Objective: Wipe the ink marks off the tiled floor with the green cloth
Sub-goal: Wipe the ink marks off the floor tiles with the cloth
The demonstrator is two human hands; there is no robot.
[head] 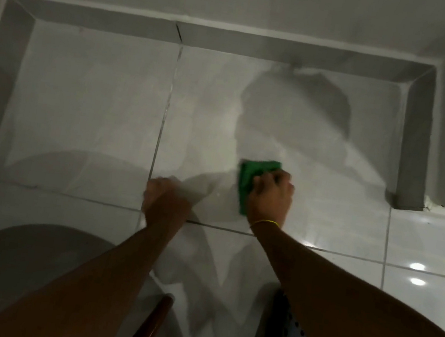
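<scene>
The right hand (270, 196) is curled tight over the green cloth (251, 181) and presses it flat on the floor (86, 109), near the middle of a big tile, while the left hand (165, 199) sits beside it in a blurry fist, and I cannot tell if it holds anything. I see no ink on the tiles around the cloth, so I think most of the wiping is done, but the room is dim, the hand hides the spot under the cloth, and faint marks could be lost in the shadows
</scene>
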